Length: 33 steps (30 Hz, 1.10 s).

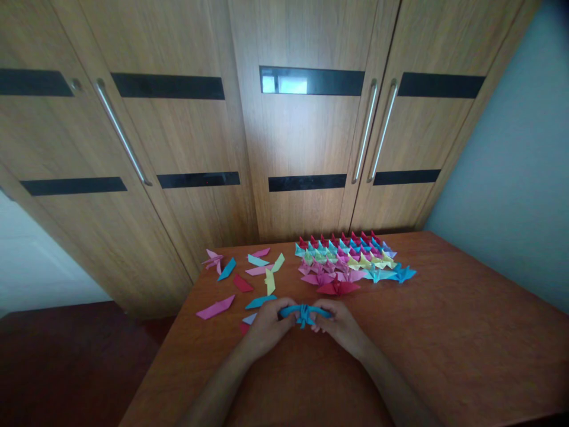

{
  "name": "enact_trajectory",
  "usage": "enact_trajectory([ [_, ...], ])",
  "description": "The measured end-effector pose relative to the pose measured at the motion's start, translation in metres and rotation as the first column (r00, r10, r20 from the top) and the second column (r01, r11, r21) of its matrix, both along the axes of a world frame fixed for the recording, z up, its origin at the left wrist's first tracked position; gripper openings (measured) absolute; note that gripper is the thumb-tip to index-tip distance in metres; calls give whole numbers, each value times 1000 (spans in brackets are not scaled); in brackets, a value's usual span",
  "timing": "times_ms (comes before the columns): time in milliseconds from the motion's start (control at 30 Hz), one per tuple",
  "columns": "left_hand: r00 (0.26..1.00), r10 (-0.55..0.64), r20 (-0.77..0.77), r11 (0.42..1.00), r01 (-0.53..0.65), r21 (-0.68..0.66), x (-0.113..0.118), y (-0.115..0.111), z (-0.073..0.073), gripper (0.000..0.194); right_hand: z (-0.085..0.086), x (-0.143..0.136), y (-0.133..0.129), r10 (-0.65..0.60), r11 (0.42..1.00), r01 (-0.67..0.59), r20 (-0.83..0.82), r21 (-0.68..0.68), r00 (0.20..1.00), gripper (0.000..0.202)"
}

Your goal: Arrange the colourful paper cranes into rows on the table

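A blue folded paper piece (304, 314), which looks like an origami crane, is stretched between my two hands above the wooden table. Its left side is pinched by my left hand (269, 323), with thumb and fingers closed on it. My right hand (340, 326) grips the opposite side the same way. Just beyond my hands lies a red paper crane (338, 287), in front of several rows of cranes (342, 258) in red, blue, green, yellow and pink. Close to my left hand rests a flat blue folded strip (261, 302), with a pale lilac piece (249, 318) partly covered by the hand.
On the table's (444, 344) left side lie loose folded papers, among them a pink one (216, 307), a red one (242, 283) and a yellow one (270, 281). A pink folded figure (213, 260) sits at the far left corner. Behind the table stands a wooden wardrobe (302, 136).
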<state>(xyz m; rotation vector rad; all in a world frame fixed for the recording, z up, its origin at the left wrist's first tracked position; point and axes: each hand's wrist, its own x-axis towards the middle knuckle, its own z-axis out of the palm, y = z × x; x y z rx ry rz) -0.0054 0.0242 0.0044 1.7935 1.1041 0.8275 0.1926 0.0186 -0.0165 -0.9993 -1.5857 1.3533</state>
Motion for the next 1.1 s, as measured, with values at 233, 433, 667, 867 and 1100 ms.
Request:
enact_trajectory([
  [233,962,0,274,963,74,-258,2,-5,8,23,4,3,-4,-3,987,-43,-285,-154,959,31],
  [433,831,107,546,882,174,-438,1,-11,10,25,4,4,-4,-99,956,-57,-501,-288,860,31],
  [667,767,153,623,848,222,-481,-1,-11,13,27,7,6,-3,-181,948,-3,-547,-318,817,37],
  [867,788,137,600,868,196,-456,-2,-10,12,32,4,7,1,-232,945,53,-548,-323,804,36],
  [1100,821,174,544,897,96,-432,-3,-6,12,31,3,10,5,-258,955,131,-521,-268,814,32],
])
